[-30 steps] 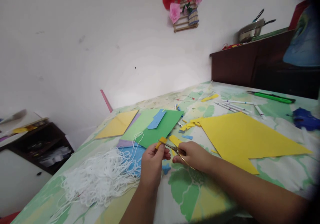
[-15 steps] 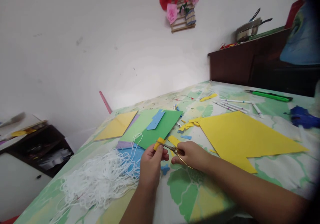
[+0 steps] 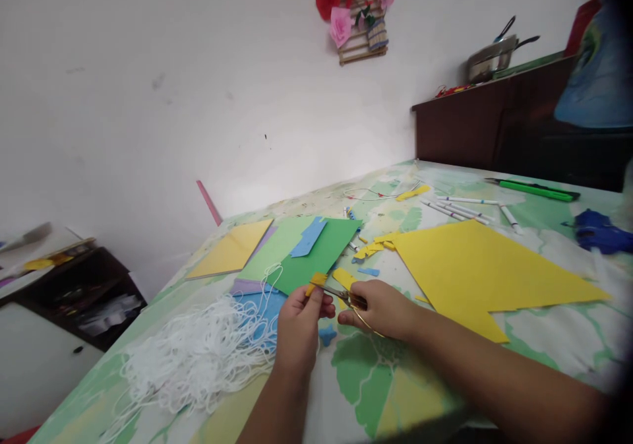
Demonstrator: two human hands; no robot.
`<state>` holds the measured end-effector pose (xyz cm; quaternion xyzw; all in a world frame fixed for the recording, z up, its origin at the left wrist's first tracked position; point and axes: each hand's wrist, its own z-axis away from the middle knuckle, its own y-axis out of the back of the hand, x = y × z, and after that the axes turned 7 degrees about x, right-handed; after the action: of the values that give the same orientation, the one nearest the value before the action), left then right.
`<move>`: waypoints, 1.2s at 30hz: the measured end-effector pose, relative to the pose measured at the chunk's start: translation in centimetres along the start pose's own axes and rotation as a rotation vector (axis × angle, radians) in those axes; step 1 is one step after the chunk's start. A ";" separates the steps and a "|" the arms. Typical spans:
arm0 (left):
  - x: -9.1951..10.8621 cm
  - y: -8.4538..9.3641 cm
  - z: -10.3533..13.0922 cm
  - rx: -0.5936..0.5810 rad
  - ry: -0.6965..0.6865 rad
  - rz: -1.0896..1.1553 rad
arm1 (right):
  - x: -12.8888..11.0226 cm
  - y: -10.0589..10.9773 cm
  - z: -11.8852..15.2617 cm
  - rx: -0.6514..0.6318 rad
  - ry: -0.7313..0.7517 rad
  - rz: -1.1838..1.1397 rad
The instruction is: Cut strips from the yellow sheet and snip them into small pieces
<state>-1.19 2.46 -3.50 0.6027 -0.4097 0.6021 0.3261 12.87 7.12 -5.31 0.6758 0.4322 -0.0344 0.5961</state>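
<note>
Between the thumb and fingers of my left hand (image 3: pixel 301 322) is a small yellow piece of craft sheet (image 3: pixel 317 280). My right hand (image 3: pixel 380 307) grips a pair of scissors (image 3: pixel 340 294) by the handles, and the blades point left across the yellow piece. A yellow strip (image 3: pixel 344 278) lies just past the scissors. Near my left fingers a small blue cutout (image 3: pixel 327 335) rests on the tablecloth. Beyond my hands lies a green sheet (image 3: pixel 309 271) with a blue piece (image 3: pixel 309 237) on top.
A tangled heap of white cord (image 3: pixel 198 358) lies left of my hands. To the right is a large yellow sheet (image 3: pixel 475 266), with several markers (image 3: pixel 457 210) behind it. A green cutter (image 3: pixel 537 190) and a dark blue object (image 3: pixel 601 231) sit farther right.
Both hands stay in nearly the same place. The yellow piece and the scissor blades on it have shifted only very slightly.
</note>
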 end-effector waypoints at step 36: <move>-0.1 0.0 0.0 -0.035 0.021 0.027 | 0.3 -0.1 0.1 0.032 0.024 0.019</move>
<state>-1.21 2.43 -3.57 0.5851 -0.4247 0.6053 0.3328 13.01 7.22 -5.55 0.6896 0.4322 -0.0277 0.5804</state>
